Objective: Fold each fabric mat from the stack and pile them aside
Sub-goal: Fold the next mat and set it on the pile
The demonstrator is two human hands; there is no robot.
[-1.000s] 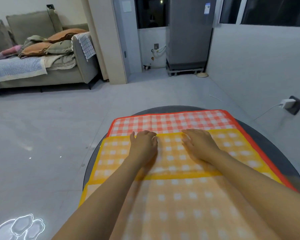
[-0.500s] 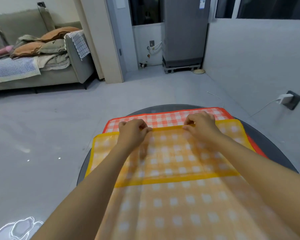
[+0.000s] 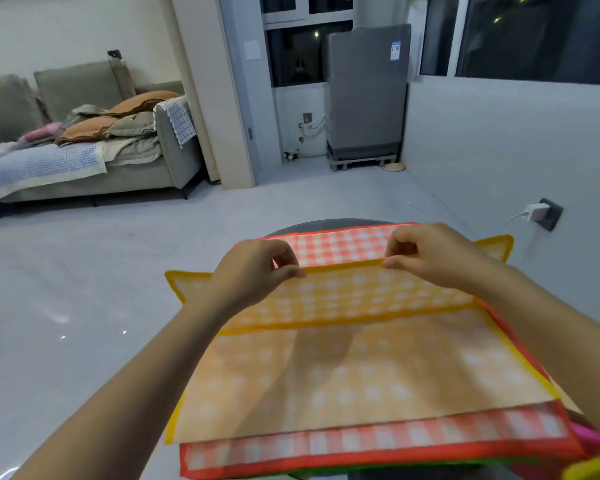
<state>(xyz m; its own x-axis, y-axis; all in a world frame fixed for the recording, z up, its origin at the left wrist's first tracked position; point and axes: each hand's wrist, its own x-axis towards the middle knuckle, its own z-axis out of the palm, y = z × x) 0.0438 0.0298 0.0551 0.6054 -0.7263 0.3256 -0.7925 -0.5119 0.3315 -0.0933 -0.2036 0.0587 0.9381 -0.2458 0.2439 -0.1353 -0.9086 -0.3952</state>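
On top of the stack, on the round surface [image 3: 326,225], lies the yellow mat [image 3: 343,368], its far edge pinched and lifted by the left hand [image 3: 253,271] and right hand [image 3: 426,254]. The fold is best made by keeping both pinches level and matching hem to hem. The long axis is judged left-to-right, the raised hem facing away over the red mat [image 3: 336,244].

round dark grey table [image 3: 329,224], only its far rim and a bit of near edge visible. a stack of checked fabric mats covers it: red-bordered orange-checked mat [image 3: 378,441] under a yellow-bordered checked mat [image 3: 343,375]; green and pink edges underneath.
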